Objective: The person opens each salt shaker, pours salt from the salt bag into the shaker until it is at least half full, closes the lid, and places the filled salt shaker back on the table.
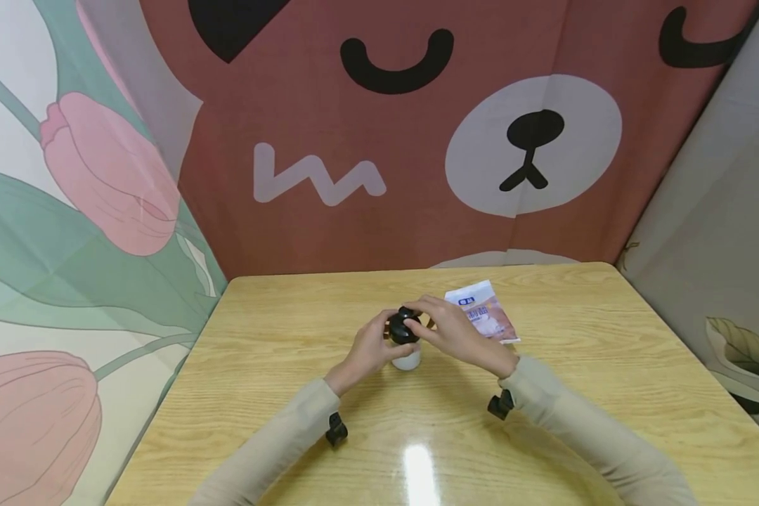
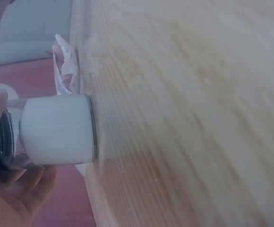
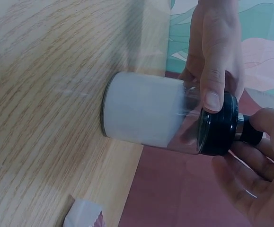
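A clear glass jar [image 3: 146, 111] with white contents stands upright on the wooden table, in the middle of the head view. Its black lid [image 1: 405, 330] sits on top and carries a small black knob [image 3: 252, 135]. My left hand [image 1: 368, 344] grips the jar around its top, the thumb lying at the lid's edge in the right wrist view. From the other side my right hand [image 1: 458, 334] pinches the knob between thumb and fingers. White filling [image 2: 56, 130] takes up most of the jar, with clear glass above it.
Just behind my right hand lies a white and pinkish packet [image 1: 483, 313] with blue print. The wooden table [image 1: 278, 330] ends at a cloth backdrop [image 1: 411, 232] with a bear's face. Flowered cloth [image 1: 101, 211] hangs along the left side.
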A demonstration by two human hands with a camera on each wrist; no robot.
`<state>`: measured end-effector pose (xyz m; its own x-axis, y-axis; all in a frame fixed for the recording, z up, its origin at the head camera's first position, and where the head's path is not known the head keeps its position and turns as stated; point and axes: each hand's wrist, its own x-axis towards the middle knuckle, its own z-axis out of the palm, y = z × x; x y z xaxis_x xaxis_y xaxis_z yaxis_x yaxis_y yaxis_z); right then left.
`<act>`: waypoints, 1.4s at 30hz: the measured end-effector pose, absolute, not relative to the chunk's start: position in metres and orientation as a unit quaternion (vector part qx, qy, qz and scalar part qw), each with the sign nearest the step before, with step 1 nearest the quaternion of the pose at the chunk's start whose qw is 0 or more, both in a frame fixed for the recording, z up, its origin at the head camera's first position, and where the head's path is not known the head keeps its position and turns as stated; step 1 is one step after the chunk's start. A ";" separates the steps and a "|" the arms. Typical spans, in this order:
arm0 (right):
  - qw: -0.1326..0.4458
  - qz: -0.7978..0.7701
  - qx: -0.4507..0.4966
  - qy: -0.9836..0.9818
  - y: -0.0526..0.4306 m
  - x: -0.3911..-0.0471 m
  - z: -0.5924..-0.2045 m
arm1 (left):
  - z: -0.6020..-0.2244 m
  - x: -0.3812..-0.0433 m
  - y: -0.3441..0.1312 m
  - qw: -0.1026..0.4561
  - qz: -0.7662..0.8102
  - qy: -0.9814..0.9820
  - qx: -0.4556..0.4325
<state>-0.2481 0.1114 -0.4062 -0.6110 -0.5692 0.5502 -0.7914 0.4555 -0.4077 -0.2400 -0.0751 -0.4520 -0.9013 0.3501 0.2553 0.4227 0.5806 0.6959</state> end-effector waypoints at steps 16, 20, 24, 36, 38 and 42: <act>0.173 0.324 0.407 -0.836 0.113 -0.248 -0.408 | -0.452 -0.240 -0.074 0.045 -0.405 -0.887 -0.215; 0.161 0.329 0.409 -0.836 0.114 -0.247 -0.406 | -0.452 -0.239 -0.074 0.047 -0.402 -0.889 -0.216; 0.158 0.327 0.412 -0.836 0.116 -0.247 -0.407 | -0.452 -0.239 -0.074 0.047 -0.399 -0.889 -0.218; 0.146 0.335 0.400 -0.841 0.123 -0.245 -0.409 | -0.450 -0.237 -0.072 0.056 -0.398 -0.884 -0.238; 0.147 0.334 0.397 -0.842 0.125 -0.245 -0.410 | -0.450 -0.236 -0.072 0.062 -0.400 -0.882 -0.244; 0.154 0.335 0.396 -0.841 0.131 -0.245 -0.411 | -0.449 -0.234 -0.072 0.075 -0.403 -0.879 -0.244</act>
